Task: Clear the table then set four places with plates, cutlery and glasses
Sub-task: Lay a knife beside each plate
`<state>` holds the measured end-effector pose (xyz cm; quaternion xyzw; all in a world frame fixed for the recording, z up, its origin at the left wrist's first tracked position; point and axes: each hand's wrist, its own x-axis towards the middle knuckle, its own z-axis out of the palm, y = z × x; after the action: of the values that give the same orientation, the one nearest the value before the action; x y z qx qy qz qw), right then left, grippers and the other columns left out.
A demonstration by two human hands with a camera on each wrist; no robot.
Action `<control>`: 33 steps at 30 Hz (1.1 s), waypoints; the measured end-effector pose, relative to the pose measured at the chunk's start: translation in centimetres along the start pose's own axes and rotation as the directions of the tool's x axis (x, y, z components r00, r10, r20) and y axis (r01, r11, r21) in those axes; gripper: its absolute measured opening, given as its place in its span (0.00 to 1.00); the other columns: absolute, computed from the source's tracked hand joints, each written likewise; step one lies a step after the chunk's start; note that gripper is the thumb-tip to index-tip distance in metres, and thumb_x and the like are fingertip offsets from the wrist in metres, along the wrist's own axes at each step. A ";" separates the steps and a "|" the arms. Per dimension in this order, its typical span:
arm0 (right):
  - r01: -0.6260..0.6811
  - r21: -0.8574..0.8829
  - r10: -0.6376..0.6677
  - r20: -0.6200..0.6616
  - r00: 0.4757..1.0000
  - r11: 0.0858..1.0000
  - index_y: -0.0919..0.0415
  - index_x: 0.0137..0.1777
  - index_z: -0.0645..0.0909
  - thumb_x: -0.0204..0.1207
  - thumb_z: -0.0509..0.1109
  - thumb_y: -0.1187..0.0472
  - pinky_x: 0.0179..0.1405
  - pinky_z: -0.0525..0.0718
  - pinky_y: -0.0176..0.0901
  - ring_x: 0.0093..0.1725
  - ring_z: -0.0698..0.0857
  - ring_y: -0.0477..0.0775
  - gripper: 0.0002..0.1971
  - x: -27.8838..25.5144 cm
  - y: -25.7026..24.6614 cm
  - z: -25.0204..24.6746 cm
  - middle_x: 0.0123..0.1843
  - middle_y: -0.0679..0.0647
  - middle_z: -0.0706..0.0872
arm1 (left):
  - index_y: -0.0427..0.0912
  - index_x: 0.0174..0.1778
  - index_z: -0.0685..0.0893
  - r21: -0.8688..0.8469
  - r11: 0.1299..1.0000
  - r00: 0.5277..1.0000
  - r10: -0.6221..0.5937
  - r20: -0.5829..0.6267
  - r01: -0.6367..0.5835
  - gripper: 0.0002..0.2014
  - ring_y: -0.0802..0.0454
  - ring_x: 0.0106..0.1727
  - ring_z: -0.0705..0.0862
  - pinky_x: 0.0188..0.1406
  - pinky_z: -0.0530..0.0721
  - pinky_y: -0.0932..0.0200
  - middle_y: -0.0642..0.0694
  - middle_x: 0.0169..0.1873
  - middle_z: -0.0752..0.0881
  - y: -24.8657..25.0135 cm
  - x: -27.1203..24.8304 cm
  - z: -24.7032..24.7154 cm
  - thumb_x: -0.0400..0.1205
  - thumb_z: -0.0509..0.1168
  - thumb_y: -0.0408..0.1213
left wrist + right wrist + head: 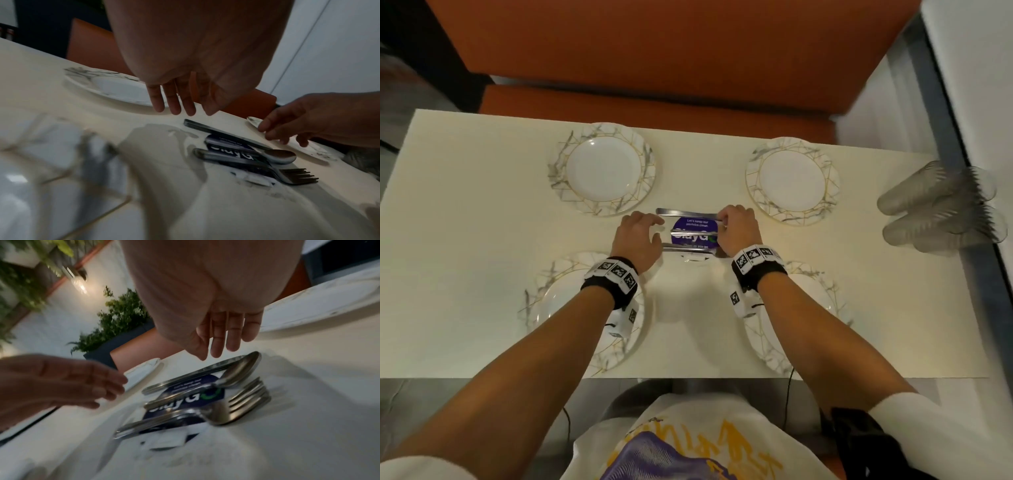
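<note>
Three small piles of steel cutlery lie side by side at the table's centre over a purple sticker [693, 224]: knives [685, 213] farthest, spoons [279, 156] in the middle, forks [298, 176] nearest. My left hand [650, 229] hovers at the handle ends, fingers loosely spread and holding nothing. My right hand [724, 226] hangs over the spoon bowls [240, 368] and fork tines [246, 400], with its fingers [222, 340] straight and not gripping. Four marbled white plates sit at far left [601, 169], far right [792, 181], near left [544, 274] and near right [822, 284].
A stack of clear plastic glasses [935, 205] lies on its side at the table's right edge. An orange bench [654, 99] runs along the far side. The cream table [465, 222] has bare room on its left. My forearms cover parts of both near plates.
</note>
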<state>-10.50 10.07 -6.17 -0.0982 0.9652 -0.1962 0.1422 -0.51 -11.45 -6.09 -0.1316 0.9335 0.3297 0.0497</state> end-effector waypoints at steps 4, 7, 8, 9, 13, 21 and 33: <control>0.136 -0.237 -0.131 0.034 0.991 0.962 0.57 0.65 0.83 0.79 0.71 0.59 0.61 0.79 0.52 0.64 0.77 0.60 0.15 3.1 0.8 -0.5 0.62 0.55 0.83 | 0.40 0.67 0.87 0.050 0.997 0.997 0.050 0.054 -0.053 0.17 0.37 0.65 0.79 0.66 0.79 0.43 0.38 0.62 0.85 2.7 4.0 1.4 0.82 0.67 0.34; 0.247 -0.368 -0.217 0.120 0.969 0.897 0.56 0.59 0.87 0.79 0.71 0.57 0.58 0.79 0.53 0.61 0.78 0.59 0.11 4.2 1.2 -0.3 0.59 0.54 0.83 | 0.39 0.68 0.87 0.123 0.987 0.992 0.090 0.083 -0.100 0.18 0.35 0.64 0.80 0.64 0.79 0.41 0.37 0.63 0.85 3.8 6.2 2.6 0.82 0.68 0.35; 0.279 -0.393 -0.244 0.138 0.960 0.876 0.56 0.56 0.88 0.79 0.71 0.57 0.55 0.79 0.52 0.59 0.79 0.58 0.09 4.5 1.3 -0.3 0.56 0.54 0.84 | 0.40 0.69 0.87 0.154 0.982 0.991 0.094 0.099 -0.109 0.18 0.35 0.64 0.80 0.64 0.79 0.41 0.37 0.63 0.85 4.0 6.8 3.1 0.83 0.68 0.35; 0.306 -0.412 -0.267 0.150 0.952 0.858 0.56 0.52 0.89 0.78 0.72 0.57 0.53 0.79 0.51 0.56 0.80 0.58 0.07 4.6 1.3 -0.2 0.53 0.54 0.84 | 0.40 0.69 0.87 0.180 0.977 0.989 0.096 0.115 -0.116 0.18 0.36 0.65 0.80 0.64 0.78 0.40 0.38 0.63 0.85 4.1 7.2 3.4 0.83 0.68 0.35; 0.387 -0.438 -0.334 0.196 0.922 0.811 0.56 0.40 0.89 0.73 0.77 0.58 0.46 0.77 0.49 0.49 0.81 0.56 0.03 4.8 1.4 -0.1 0.43 0.52 0.84 | 0.43 0.64 0.91 0.212 0.966 0.979 0.111 0.172 -0.146 0.14 0.39 0.61 0.79 0.62 0.78 0.42 0.41 0.57 0.87 4.1 8.4 4.1 0.84 0.68 0.33; 0.483 -0.368 -0.388 0.305 0.870 0.794 0.64 0.56 0.83 0.81 0.69 0.61 0.56 0.79 0.51 0.62 0.78 0.60 0.08 6.2 1.1 -1.0 0.59 0.58 0.82 | 0.44 0.53 0.93 0.231 0.959 0.971 0.119 0.206 -0.166 0.09 0.41 0.55 0.82 0.56 0.82 0.41 0.43 0.50 0.89 3.9 9.4 3.9 0.82 0.71 0.30; 0.403 -0.209 -0.343 0.272 0.899 0.891 0.54 0.55 0.81 0.83 0.69 0.60 0.61 0.74 0.51 0.59 0.77 0.56 0.04 7.1 -0.9 -4.3 0.54 0.50 0.83 | 0.39 0.53 0.89 0.019 0.991 0.981 0.129 0.147 -0.133 0.05 0.45 0.50 0.81 0.55 0.82 0.49 0.44 0.46 0.87 3.6 7.9 1.7 0.84 0.69 0.29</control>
<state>-18.35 9.03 -3.68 -0.3222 0.9225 -0.0792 0.1972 -9.11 -9.33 -6.66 -0.0448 0.9387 0.3277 0.0975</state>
